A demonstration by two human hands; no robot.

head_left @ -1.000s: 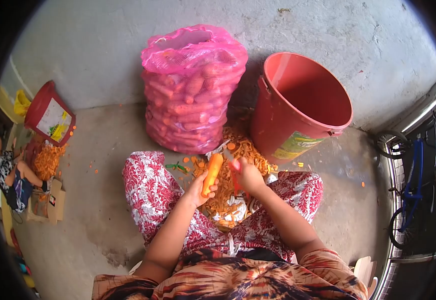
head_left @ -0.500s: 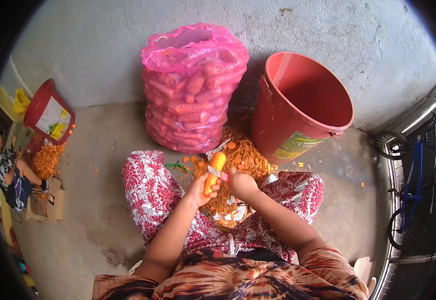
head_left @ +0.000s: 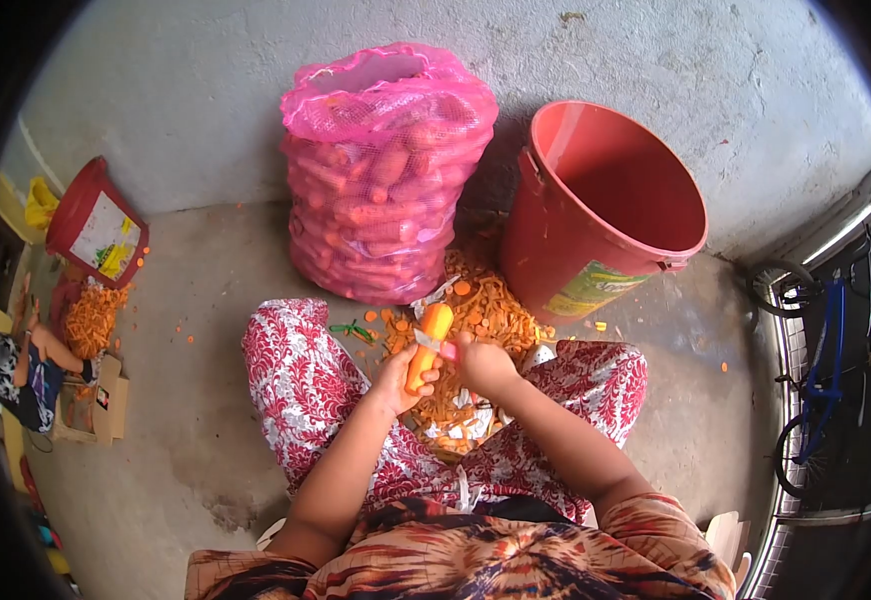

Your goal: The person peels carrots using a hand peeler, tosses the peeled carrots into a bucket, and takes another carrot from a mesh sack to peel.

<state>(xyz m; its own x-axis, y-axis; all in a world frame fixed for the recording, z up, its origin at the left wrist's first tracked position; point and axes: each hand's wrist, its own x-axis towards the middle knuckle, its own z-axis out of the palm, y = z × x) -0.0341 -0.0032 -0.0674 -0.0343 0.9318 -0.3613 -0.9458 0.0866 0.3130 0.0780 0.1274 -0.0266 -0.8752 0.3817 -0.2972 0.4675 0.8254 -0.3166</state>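
Grey wall (head_left: 196, 120), floor (head_left: 181, 390) under peelings (head_left: 494, 305)

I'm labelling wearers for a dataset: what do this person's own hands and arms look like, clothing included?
Both the left hand and right hand are ungloved, with no watch or bracelet visible. The forearms are bare; the tan shirt sleeves, streaked with black and reddish brown, end around the elbows.

Carrots (head_left: 388, 170) in sack (head_left: 341, 122), bucket (head_left: 548, 235) right, peelings (head_left: 496, 308) before both
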